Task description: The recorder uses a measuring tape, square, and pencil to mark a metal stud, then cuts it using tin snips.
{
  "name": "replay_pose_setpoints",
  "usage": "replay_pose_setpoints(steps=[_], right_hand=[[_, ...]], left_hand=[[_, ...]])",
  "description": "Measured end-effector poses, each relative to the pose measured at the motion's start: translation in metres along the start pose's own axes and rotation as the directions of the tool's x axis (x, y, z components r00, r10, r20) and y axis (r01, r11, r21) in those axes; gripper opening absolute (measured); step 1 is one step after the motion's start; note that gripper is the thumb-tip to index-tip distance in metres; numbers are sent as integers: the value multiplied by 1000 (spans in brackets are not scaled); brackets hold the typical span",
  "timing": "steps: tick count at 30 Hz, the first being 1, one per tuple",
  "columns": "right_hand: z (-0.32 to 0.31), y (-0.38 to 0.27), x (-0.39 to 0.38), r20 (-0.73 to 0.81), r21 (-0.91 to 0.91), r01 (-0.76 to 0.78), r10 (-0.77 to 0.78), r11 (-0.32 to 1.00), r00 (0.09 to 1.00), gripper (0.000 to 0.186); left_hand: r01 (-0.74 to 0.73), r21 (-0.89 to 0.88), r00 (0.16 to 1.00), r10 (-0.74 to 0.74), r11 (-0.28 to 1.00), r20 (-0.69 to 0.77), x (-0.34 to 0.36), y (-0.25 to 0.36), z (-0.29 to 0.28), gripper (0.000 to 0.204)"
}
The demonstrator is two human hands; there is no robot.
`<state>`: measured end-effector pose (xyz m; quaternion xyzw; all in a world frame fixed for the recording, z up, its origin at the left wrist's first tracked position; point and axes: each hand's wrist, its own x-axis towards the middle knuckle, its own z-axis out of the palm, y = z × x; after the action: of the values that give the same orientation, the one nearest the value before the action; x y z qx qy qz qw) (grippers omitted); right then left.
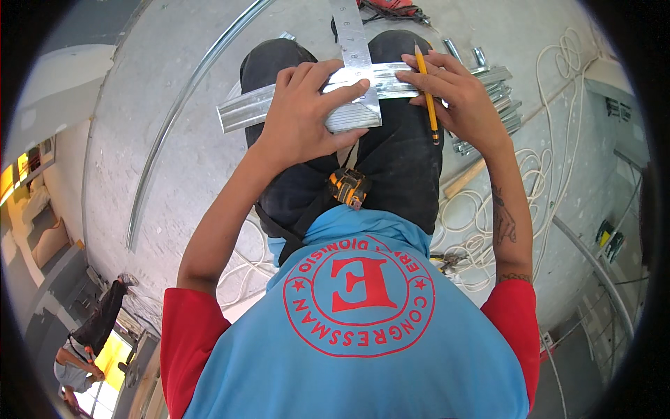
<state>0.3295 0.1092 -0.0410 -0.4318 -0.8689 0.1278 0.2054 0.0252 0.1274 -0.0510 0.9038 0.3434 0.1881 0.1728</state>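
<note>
Across my thighs lies a silvery metal channel, its left end sticking out past my knee. A steel try square rests on it, with the marked blade pointing away from me and the thick stock over the channel. My left hand grips the square's stock and the channel together, thumb on top near the corner. In my right hand a yellow pencil is held between the fingers, tip pointing away and eraser toward me. The fingertips of that hand touch the channel's right part.
Cut metal channel pieces are piled right of my knee, by a wooden handle and coiled white cable. A long metal strip curves along the left floor. A red tool lies ahead. A tape measure sits at my waist. Another person is far lower left.
</note>
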Motion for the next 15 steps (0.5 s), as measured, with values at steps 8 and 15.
replay_pose_setpoints(steps=[8,15], right_hand=[[-1,2,1,18,37,-24,23,999,1000,44],[-3,0,4,23,42,-24,23,999,999,44]], left_hand=[[-22,-11,1000,22,1000,-6,3,-2,-2,69],[-38,-13,999,38,999,-19,6,-3,1,70]])
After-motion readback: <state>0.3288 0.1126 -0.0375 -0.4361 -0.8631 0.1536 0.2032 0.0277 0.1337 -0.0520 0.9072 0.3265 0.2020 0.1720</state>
